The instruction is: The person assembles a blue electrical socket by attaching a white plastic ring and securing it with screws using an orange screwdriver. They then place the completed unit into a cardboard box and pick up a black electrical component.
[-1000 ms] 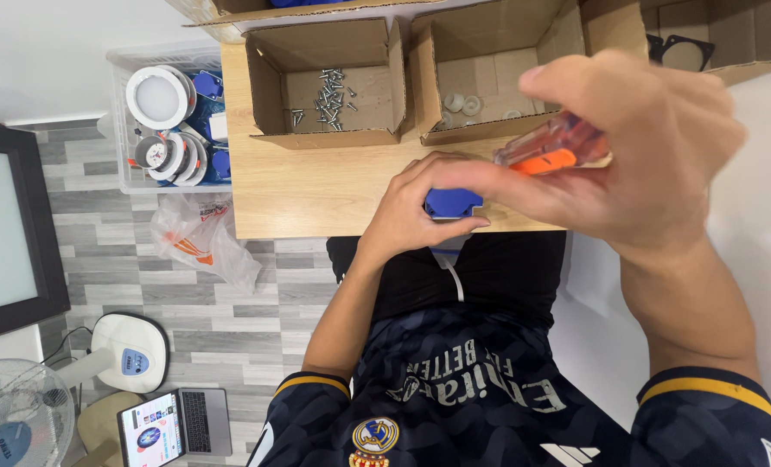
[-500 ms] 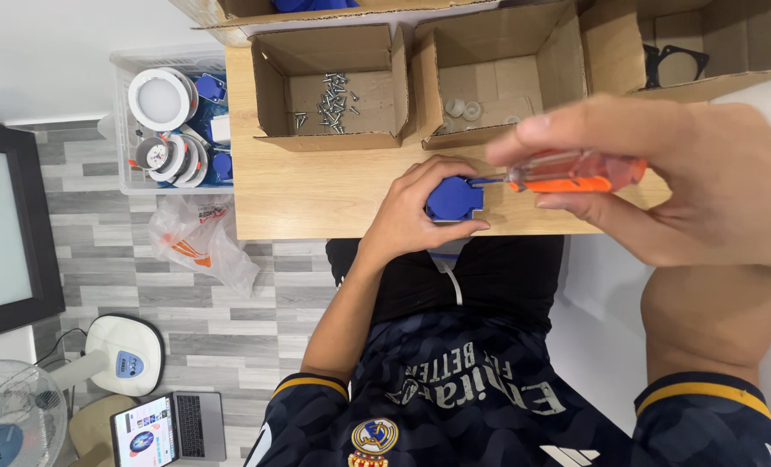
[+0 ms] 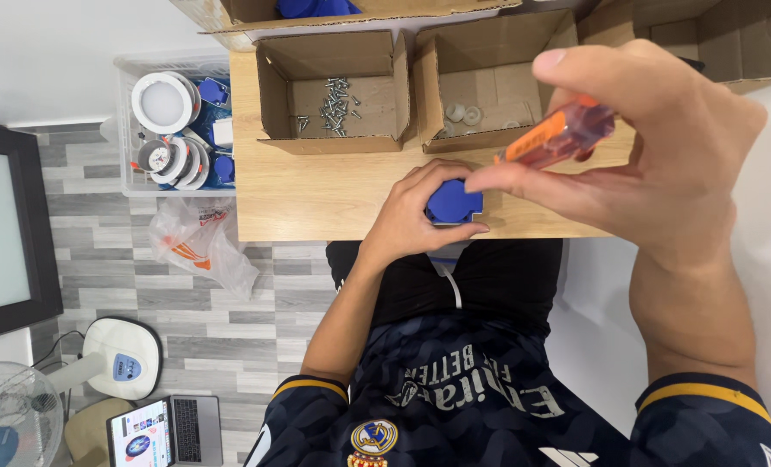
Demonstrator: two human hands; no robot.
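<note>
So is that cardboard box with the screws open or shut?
Open. The cardboard box has its flaps up, and loose screws show on its floor.

screwdriver tip hidden by fingers, blue part mostly covered

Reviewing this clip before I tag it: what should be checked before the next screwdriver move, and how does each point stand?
1. Left hand holds the blue part on the wooden table: ok.
2. Right hand has a grip on the orange screwdriver: ok.
3. Screwdriver tip seated on the part: cannot tell, fingers hide it.
4. Screws within reach in the open cardboard box: ok.
5. Part sits well clear of the table edge: not ok.
</note>
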